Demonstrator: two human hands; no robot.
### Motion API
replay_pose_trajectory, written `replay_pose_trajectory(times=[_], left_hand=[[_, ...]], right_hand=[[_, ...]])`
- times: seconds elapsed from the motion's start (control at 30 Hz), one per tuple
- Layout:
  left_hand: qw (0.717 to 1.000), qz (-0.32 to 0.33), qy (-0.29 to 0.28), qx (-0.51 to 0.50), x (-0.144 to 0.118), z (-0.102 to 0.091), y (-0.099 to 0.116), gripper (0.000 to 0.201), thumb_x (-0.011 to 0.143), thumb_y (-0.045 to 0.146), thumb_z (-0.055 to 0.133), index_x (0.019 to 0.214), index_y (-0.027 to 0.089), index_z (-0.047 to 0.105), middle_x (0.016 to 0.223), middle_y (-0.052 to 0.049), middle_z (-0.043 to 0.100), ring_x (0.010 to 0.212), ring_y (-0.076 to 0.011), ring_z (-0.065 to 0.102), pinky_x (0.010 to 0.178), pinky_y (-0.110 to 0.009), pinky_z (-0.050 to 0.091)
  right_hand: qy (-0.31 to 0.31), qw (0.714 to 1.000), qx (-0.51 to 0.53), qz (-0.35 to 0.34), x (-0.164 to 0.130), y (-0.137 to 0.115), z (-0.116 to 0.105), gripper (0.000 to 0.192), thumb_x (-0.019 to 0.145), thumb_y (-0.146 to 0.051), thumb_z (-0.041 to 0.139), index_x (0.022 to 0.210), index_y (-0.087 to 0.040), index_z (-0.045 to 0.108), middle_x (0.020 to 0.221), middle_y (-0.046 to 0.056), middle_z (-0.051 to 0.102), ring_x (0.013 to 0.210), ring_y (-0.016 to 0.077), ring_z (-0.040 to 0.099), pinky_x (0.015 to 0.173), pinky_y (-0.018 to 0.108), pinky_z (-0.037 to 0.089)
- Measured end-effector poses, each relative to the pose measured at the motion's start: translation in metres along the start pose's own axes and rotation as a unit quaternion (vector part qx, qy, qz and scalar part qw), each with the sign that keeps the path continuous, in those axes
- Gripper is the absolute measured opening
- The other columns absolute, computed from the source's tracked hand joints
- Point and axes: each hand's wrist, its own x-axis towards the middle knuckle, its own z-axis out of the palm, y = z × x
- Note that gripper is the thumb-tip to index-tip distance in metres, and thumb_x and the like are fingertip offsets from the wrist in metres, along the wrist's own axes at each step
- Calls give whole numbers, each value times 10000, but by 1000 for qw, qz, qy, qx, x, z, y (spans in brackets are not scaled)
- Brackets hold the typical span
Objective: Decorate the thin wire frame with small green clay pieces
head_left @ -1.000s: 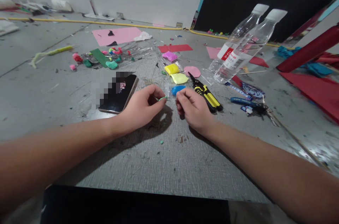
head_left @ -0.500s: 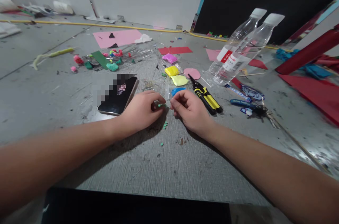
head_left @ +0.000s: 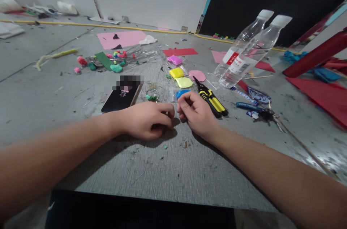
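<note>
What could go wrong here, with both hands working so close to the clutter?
The right hand sits right beside the yellow-handled cutters, so a knuckle could catch them. The left hand lies close to the phone and might nudge it. The two bottles lean together and could roll if bumped.

A grey, scuffed bench carries the clutter. A dark phone lies left of centre, with yellow-handled cutters to its right. Beyond them sit yellow clay packets, a purple one and a blue lump. Two plastic bottles lie tilted at the right, keys near them. Pink paper lies farther back.
</note>
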Motion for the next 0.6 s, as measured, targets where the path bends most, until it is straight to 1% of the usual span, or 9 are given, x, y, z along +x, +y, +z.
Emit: replay_pose_trajectory(times=[0.1, 0.2, 0.37, 0.47, 0.6], left_hand=[[1000, 6, -6, -4, 0, 1, -3, 324, 804, 114, 634, 1035, 264, 805, 1059, -74, 698, 817, -179, 676, 727, -275, 547], [1000, 1, -10, 10, 0, 3, -6, 319, 841, 121, 630, 1067, 260, 808, 1078, -77, 706, 835, -180, 685, 736, -271, 549], [998, -31, 25, 50, 1, 4, -8, 364, 874, 125, 586, 1157, 247, 780, 1039, -78, 712, 838, -193, 693, 730, -282, 553], [998, -34, 48, 34, 1, 5, -7, 357, 866, 119, 591, 1141, 248, 780, 1037, -76, 707, 860, -193, 699, 744, -280, 556], [999, 6, 30, -20, 0, 4, -6, 324, 809, 90, 652, 1009, 286, 814, 1032, -61, 712, 849, -183, 698, 747, -268, 557]], right_hand=[[2, 1000, -3, 7, 0, 1, 0, 330, 961, -554, 608, 904, -235, 547, 762, -23, 603, 596, 116, 572, 574, 307, 477], [-2, 1000, -3, 4, 0, 1, 0, 317, 957, -534, 615, 888, -231, 552, 752, -25, 597, 590, 115, 568, 568, 305, 476], [-3, 1000, -9, 4, 0, -2, 0, 333, 948, -545, 631, 871, -232, 551, 727, -29, 597, 574, 116, 568, 549, 300, 449], [-4, 1000, -13, 0, 0, -2, -1, 341, 947, -555, 632, 869, -233, 551, 713, -34, 592, 572, 115, 566, 552, 297, 450], [-7, 1000, -13, -11, -1, 0, -1, 281, 972, -494, 596, 876, -233, 558, 716, -30, 595, 592, 117, 564, 574, 299, 472]])
